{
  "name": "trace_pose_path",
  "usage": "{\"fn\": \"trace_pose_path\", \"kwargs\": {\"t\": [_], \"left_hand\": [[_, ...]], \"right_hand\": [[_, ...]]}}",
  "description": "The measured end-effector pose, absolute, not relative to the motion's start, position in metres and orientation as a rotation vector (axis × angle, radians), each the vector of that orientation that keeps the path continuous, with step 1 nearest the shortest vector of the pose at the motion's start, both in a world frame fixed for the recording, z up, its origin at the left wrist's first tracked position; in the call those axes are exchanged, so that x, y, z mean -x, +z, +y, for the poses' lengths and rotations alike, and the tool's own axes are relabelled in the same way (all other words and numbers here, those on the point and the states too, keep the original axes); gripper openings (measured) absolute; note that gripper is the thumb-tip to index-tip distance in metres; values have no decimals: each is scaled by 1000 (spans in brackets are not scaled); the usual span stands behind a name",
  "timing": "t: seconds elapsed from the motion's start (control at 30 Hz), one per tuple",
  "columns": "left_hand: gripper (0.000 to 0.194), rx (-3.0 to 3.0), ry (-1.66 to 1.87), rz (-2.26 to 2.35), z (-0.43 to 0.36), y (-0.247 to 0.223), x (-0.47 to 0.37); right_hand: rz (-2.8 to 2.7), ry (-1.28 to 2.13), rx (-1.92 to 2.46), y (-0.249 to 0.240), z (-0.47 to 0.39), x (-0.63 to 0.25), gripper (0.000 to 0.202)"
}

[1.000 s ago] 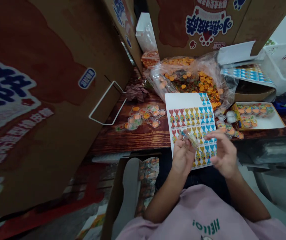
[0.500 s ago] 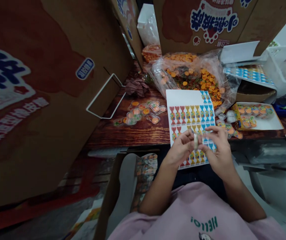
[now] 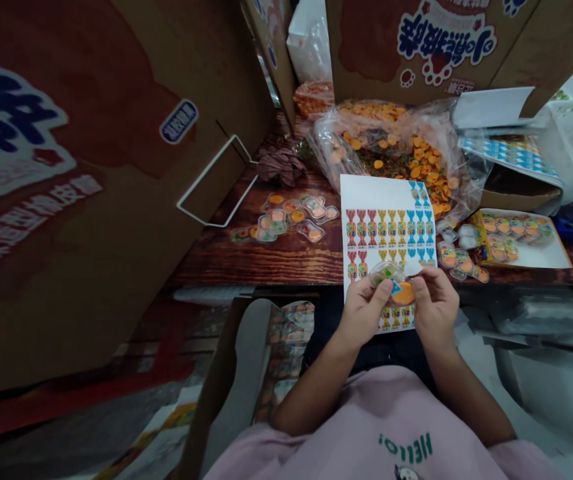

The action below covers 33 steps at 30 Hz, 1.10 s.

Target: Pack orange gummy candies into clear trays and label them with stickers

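Observation:
A small clear plastic case (image 3: 402,292) with orange and green contents and a bit of blue on it is pinched between both hands. My left hand (image 3: 365,308) grips its left side, thumb on top. At its right edge, my right hand (image 3: 434,303) has thumb and fingers closed on it. Beneath and behind the hands lies a white sheet of candy-shaped stickers (image 3: 366,193) in red, yellow and blue, overhanging the table's front edge.
Several filled clear cases (image 3: 272,223) lie on the wooden table (image 3: 206,260). Behind the sheet is an open plastic bag of orange pieces (image 3: 423,167). A yellow-edged tray (image 3: 536,251) holds more cases at right. Large cardboard boxes (image 3: 131,220) stand left and behind.
The case, earlier seen blurred and edge-on, now faces up. My right hand has closed in on its right side. The whole view has shifted slightly.

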<state>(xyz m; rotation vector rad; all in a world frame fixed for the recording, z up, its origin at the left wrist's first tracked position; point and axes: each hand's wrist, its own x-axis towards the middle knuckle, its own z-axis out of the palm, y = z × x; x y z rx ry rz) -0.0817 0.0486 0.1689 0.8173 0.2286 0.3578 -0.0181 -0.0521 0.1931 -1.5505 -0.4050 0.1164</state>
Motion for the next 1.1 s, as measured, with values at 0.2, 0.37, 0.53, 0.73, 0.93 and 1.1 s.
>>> {"fn": "trace_pose_path", "kwargs": {"t": [0.2,0.37,0.53,0.73,0.93,1.1], "left_hand": [[42,-1005,569,346,45,176,81],[42,-1060,528,359,49,188,85],[52,-1000,430,346,48,185,85],[59,-690,397,440,44,172,74],[67,-800,630,732,32,147,64],[64,-980,637,840,26,127,65]], "right_hand": [[-737,-223,1577,196,-51,9,5],[-1397,-738,1790,204,-70,-1,33],[-1834,-885,1921,209,-85,-3,29],[-1912,-675,1932,206,-82,9,28],[-985,-215,1846,163,-66,14,31],[-981,-76,1917,149,-54,13,21]]}}
